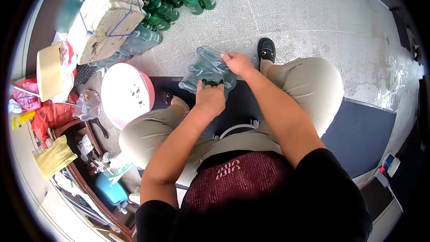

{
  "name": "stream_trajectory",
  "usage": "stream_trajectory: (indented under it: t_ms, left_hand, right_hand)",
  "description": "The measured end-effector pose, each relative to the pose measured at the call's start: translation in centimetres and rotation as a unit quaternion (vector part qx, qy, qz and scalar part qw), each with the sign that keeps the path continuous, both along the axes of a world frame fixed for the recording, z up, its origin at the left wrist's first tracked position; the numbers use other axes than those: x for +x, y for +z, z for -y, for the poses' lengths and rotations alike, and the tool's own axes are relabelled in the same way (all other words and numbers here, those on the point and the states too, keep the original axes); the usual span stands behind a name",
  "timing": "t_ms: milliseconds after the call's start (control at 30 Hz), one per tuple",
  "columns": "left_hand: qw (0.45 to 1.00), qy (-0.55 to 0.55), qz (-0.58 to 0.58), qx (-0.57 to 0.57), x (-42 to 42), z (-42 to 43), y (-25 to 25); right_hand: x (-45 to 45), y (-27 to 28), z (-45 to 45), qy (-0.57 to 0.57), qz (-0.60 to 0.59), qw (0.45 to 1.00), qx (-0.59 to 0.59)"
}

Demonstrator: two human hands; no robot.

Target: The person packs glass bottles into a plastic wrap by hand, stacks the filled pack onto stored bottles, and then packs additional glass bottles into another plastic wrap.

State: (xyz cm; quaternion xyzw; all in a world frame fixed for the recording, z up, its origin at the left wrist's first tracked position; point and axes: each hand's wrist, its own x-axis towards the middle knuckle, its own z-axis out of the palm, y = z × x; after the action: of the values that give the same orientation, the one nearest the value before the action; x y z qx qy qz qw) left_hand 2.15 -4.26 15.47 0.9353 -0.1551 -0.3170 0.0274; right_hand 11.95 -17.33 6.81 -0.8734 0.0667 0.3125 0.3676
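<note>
Between my knees is a clear plastic bag [211,68] with several bottles inside, their round ends pressing against the film. My right hand [239,64] pinches the bag's upper right side between thumb and fingers. At the near side, my left hand [210,100] grips the edge of the bag, its fingers bent over the film. Dark green glass or plastic shows just beyond those fingertips; its exact form is hard to make out. Below the bag lies a dark mat [246,101].
Several green bottles [192,2] stand at the back, beside white foam blocks [105,22] tied with blue cord. A pink basin [150,87] with a white top sits to the left. Further left are a wooden drawer [80,163] of odds and ends and a red bag [56,115].
</note>
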Motion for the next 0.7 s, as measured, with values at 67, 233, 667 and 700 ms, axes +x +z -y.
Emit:
stream_trajectory:
  t_ms: [67,233,667,700]
  left_hand:
    - [0.995,0.035,0.095,-0.026,-1.9,0.3,1.3]
    - [0.993,0.073,0.056,-0.080,-1.6,0.5,3.0]
    - [0.980,0.138,0.042,-0.138,-2.0,-0.3,1.1]
    - [0.980,0.126,0.061,-0.141,-2.1,-0.1,0.5]
  right_hand:
    - [0.5,2.9,-0.1,0.040,-0.034,0.996,-0.073]
    - [3.8,-0.1,-1.1,-0.053,0.106,0.990,-0.079]
    - [29.0,1.5,-10.1,0.325,0.291,0.817,-0.378]
    - [29.0,0.8,-10.0,0.317,0.324,0.798,-0.397]
